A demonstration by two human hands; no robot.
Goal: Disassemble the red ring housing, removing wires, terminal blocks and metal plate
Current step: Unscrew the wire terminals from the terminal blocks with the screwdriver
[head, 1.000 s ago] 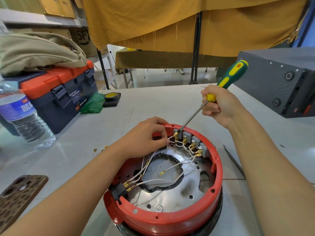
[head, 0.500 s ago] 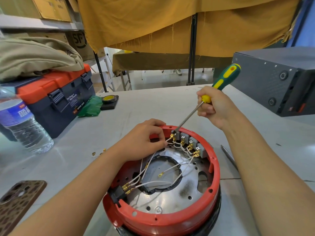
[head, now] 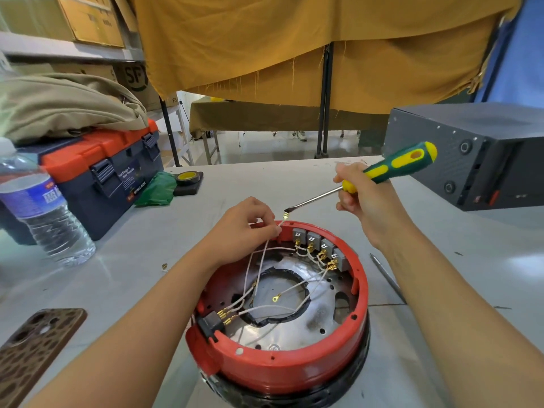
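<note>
grey table (head: 294, 187), mustard drape (head: 294, 39) behind; hands: left (head: 244, 228) pinches wire (head: 260, 266), right (head: 365, 198) grips screwdriver (head: 394, 166).

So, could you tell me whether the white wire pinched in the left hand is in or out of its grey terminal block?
Out: the white wire's brass end hangs free above the red rim.

Glossy red plastic housing (head: 294, 369), shiny metal plate (head: 321, 322) (scuffed), matt cloth drape (head: 294, 39)
</note>
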